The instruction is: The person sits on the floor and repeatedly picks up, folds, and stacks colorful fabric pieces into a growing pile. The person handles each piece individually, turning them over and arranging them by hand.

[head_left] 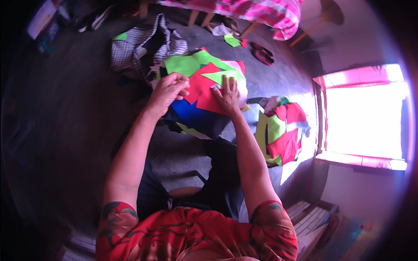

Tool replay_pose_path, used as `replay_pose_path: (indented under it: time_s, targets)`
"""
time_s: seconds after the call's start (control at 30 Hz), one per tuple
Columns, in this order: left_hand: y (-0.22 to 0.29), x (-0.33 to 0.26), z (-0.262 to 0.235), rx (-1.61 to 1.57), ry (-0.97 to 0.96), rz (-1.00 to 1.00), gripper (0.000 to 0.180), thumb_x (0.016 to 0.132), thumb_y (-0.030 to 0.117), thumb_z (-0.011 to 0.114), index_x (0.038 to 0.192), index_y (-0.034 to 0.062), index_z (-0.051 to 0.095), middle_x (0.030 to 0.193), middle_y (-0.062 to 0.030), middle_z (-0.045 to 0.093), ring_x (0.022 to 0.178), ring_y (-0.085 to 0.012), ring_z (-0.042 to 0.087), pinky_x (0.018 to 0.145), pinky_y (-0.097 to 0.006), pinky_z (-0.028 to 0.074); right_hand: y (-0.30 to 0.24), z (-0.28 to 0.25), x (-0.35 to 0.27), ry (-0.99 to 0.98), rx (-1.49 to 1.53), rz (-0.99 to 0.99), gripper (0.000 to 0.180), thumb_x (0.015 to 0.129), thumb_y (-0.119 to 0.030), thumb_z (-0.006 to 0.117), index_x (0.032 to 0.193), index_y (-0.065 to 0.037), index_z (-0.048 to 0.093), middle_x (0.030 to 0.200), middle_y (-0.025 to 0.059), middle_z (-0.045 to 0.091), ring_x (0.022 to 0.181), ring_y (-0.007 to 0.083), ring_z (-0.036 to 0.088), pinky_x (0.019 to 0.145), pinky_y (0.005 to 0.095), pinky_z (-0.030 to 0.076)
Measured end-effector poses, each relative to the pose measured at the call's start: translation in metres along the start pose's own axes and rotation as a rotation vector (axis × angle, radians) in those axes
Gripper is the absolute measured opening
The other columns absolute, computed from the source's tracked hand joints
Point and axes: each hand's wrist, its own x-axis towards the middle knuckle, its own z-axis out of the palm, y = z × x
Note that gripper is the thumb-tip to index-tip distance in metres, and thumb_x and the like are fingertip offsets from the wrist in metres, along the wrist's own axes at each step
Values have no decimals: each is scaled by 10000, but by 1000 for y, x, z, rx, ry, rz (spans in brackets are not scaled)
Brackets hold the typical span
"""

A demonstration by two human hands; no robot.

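Note:
A heap of cut fabric pieces in front of me carries lime green point(183, 64), red point(201, 85) and blue point(187, 112) scraps. My right hand point(228, 95) lies on the heap's right side, palm down with fingers spread over red and green cloth. At the left edge of the red piece, my left hand point(170, 90) is closed, its fingertips curled together. Whatever those fingertips may pinch is too small or hidden to make out. What holds the heap up from below is covered by the cloth.
A second pile of red and green scraps point(283, 130) stands at right, near the bright window point(363, 122). Behind the heap lies a checked cloth bag point(135, 52). Dark red shoes point(262, 54) and a green scrap point(231, 40) are on the floor by a pink-covered bed point(261, 13).

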Motion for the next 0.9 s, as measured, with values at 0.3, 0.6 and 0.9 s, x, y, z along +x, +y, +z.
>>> replay_pose_path:
  time_s: [0.3,0.6,0.9]
  targets:
    - [-3,-1,6,-5,27,-7,140,884,219,557,942,94,574,865,-17,620,718,-82,604,613,-215,464,-42,-66,-27,346,210,-90,637,827,-306,600,1348,-54,334,1372,238,309,1259,401,328,1015,438,305]
    - [-6,-4,-5,39,31,-1,172,889,253,556,966,100,568,883,-15,619,741,-90,604,622,-221,455,19,-138,-119,600,210,-118,480,740,-1,638,1201,-74,524,1241,147,504,1163,294,484,979,350,387]
    - [-5,1,-5,66,24,-11,166,893,251,551,972,105,560,893,-20,622,752,-95,604,632,-227,458,141,-171,-154,473,-135,279,614,756,-180,651,1309,-70,408,1308,185,432,1224,333,404,1001,407,350]
